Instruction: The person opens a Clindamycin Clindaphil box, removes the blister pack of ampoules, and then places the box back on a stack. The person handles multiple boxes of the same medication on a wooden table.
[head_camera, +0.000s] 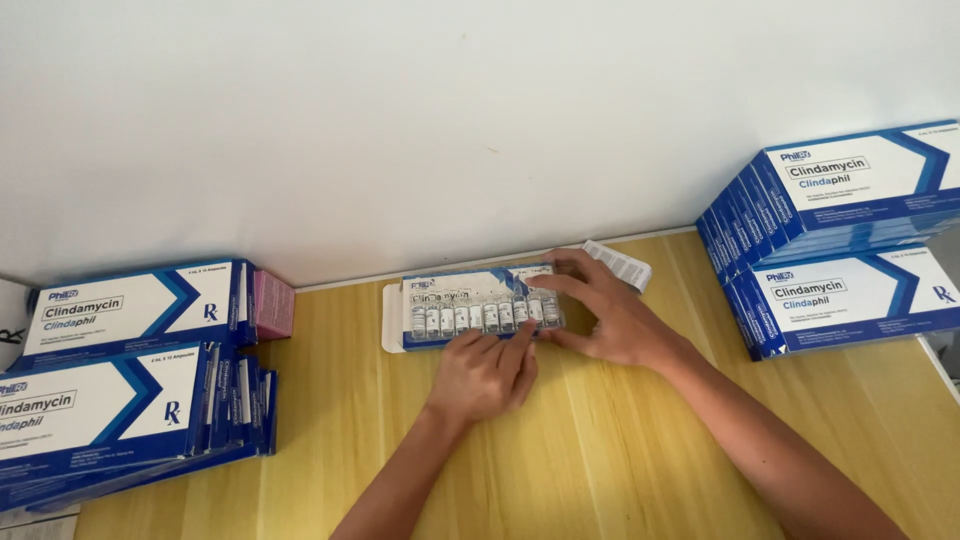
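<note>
While my right hand (610, 315) pins the ampoule tray (485, 315) over its box (450, 290), left hand (485, 375), fingers loose, presses each vial flat w/ light touch.

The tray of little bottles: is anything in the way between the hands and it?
Nothing visible is. The left hand touches the clear tray of small vials with a fingertip, and the right hand grips its right end, on the open box.
</note>
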